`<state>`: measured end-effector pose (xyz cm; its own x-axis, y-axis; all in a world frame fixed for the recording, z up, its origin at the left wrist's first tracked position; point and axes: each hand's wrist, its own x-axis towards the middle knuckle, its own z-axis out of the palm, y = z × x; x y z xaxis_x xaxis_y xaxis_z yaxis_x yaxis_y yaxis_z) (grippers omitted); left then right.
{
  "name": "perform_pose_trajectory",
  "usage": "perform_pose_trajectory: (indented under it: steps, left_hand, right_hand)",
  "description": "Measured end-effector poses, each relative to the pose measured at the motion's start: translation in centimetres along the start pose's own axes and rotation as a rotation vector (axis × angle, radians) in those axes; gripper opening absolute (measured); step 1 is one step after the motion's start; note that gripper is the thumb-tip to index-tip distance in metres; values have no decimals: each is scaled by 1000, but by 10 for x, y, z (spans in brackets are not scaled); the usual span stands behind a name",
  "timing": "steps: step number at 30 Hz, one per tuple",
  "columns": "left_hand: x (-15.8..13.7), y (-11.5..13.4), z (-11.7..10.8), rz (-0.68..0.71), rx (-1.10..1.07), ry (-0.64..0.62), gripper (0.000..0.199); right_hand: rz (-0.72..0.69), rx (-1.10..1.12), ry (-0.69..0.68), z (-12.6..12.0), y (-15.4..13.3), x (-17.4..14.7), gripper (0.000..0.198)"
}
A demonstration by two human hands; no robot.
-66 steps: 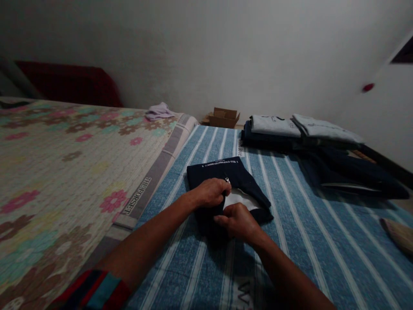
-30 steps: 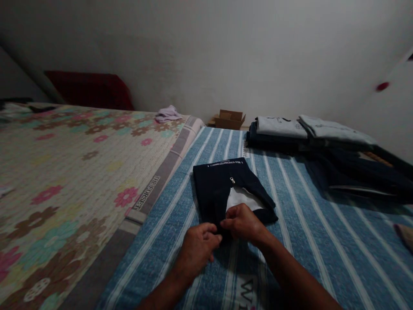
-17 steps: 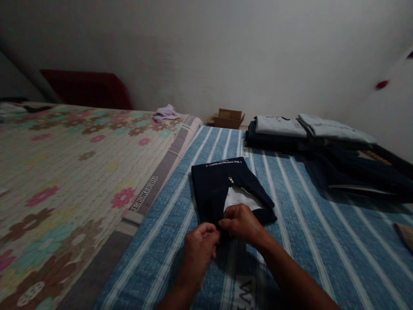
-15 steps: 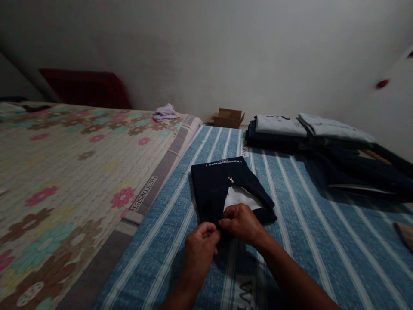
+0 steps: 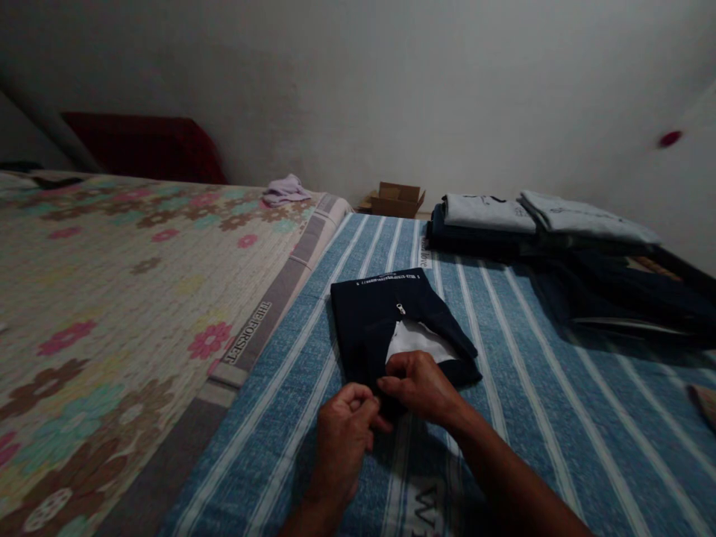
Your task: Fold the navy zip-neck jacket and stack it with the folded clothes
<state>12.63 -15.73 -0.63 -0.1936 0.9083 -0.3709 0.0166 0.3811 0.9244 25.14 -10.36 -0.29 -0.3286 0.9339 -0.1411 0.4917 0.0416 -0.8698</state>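
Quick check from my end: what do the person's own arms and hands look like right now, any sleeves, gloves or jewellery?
Both hands, left and right, are bare: no gloves, and no rings or watch visible in the dim light. Both forearms are uncovered to the frame edge; no sleeve shows.

Garment's near hem [image 5: 385, 406] hidden under hands; waistband print [image 5: 387, 280] unreadable.

A: Which lettering is legible?
B: "THE FORSET" on the grey border [image 5: 278, 291] of the floral quilt [image 5: 112, 298].
A: Elsewhere?
B: A white line along the navy garment [image 5: 385, 313] and large letters on the striped sheet [image 5: 559, 418], both unreadable.
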Motion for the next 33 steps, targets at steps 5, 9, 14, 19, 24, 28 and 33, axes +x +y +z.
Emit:
perform_pose_trajectory:
  steps: [5,9,14,19,24,28,33]
  left_hand:
    - [-2,0,0,-7,-54,-32,13]
    - [0,-3,1,-6,-63,-33,15]
    - [-1,-3,1,-26,-54,-37,24]
    - [-7,0,0,-45,14,5,15]
    - [-7,0,0,53,114,71,6]
    - [-6,-1,0,68,97,72,6]
    - [-6,-2,1,-19,31,48,11]
  right_hand:
    - [-86,4,-87,-7,5,-1,16]
    - [-84,-19,-142,-10,10,-2,15]
    - [-52,-6,-137,-8,12,-2,11]
    - [-46,32,-134,-7,12,-1,16]
    - [-52,73,-128,-7,15,-2,21]
    - [-112,72,-103,-7,15,-3,17]
    - [-193,8,-90,-11,12,-5,16]
